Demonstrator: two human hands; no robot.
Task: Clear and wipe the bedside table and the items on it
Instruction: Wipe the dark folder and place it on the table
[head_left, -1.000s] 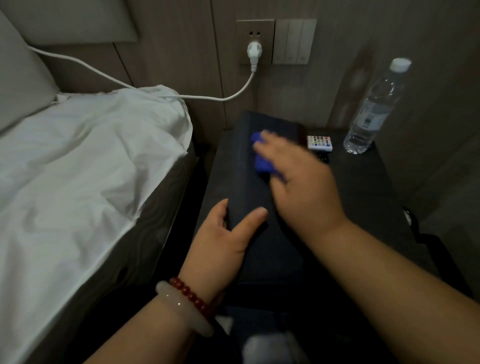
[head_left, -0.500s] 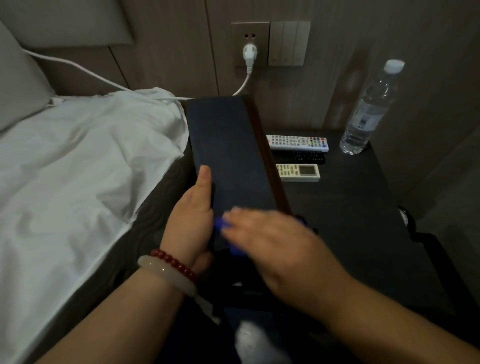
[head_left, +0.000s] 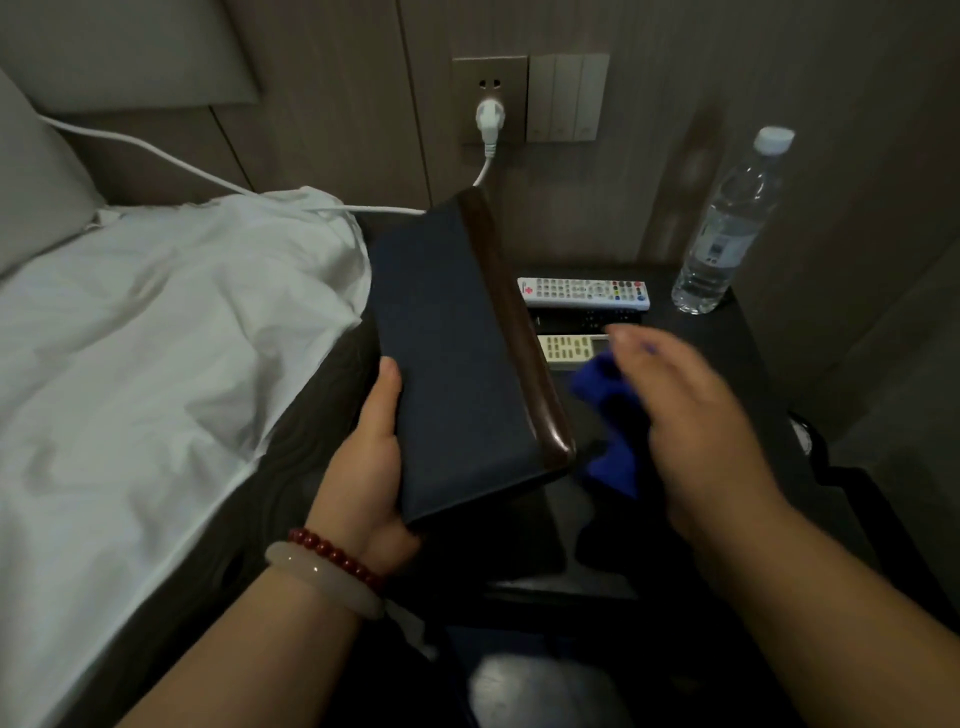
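My left hand (head_left: 366, 462) grips the left edge of a dark blue folder (head_left: 447, 343) with a brown spine, holding it tilted above the left part of the black bedside table (head_left: 727, 415). To the folder's right, my right hand (head_left: 696, 415) holds a blue cloth (head_left: 608, 410) over the tabletop; it is blurred by motion. Behind it lie a white remote (head_left: 582, 293), a black remote (head_left: 582, 315) and a beige remote (head_left: 566, 347), the last partly hidden by the cloth and hand. A clear water bottle (head_left: 727, 228) stands at the back right corner.
A bed with a rumpled white sheet (head_left: 156, 338) lies directly left of the table. A white plug (head_left: 490, 117) sits in the wall socket, its cable running left over the bed. Wall switches (head_left: 566, 96) are beside it. Dark floor items lie to the right.
The folder went from lying flat on the table to lifted and tilted in my left hand. My right hand with the cloth slid off it to the right, over the tabletop.
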